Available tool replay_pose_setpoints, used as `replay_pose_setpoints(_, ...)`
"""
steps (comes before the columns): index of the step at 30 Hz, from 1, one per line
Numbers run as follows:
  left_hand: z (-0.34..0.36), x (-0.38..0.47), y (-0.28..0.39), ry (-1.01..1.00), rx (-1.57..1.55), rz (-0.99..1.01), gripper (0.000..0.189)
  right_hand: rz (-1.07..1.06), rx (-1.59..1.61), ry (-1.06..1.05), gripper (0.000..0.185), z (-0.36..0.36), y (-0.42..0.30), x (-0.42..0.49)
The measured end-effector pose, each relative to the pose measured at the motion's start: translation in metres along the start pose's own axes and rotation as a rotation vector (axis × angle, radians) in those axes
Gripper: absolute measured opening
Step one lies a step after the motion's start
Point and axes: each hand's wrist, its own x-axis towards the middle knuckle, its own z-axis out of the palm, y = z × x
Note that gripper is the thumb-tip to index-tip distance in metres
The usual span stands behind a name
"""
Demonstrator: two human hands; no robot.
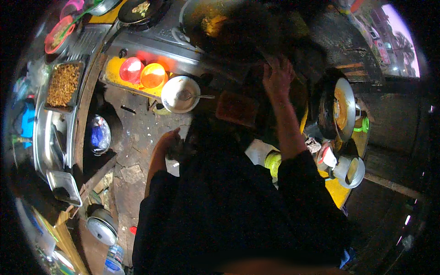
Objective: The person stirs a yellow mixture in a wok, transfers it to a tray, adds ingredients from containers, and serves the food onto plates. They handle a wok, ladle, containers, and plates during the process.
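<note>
My right hand [279,74] reaches forward beside a large wok [184,24] with food in it. Deep shadow covers its fingertips, so whether they grip a utensil is unclear. My left hand [173,141] hangs low at my side, partly in shade, and no object shows in it. Ahead of that hand stands a white bowl [172,103] with a metal spoon [206,97] resting in it. To the bowl's right lies a dim reddish rectangular container [237,108]. A red plastic cup [131,70] and an orange one [153,76] sit left of the bowl.
At left, a metal tray of browned food pieces [63,86] rests on a counter. A frying pan [129,15] sits on the stove. On the right are a large pan [349,106] and a metal pot [359,173]. A lidded pot [101,230] stands low at left.
</note>
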Motion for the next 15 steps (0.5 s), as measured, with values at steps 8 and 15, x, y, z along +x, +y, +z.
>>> replay_pose_setpoints(8,0.064,-0.082,0.010,0.009,0.136,0.314,0.038,0.400,0.845,-0.460,0.031,0.041,0.058,0.007)
replay_pose_setpoints(15,0.033,-0.086,0.008,-0.062,-0.118,0.051,0.034,1.074,1.652,-0.330,0.029,-0.068,0.078,-0.059)
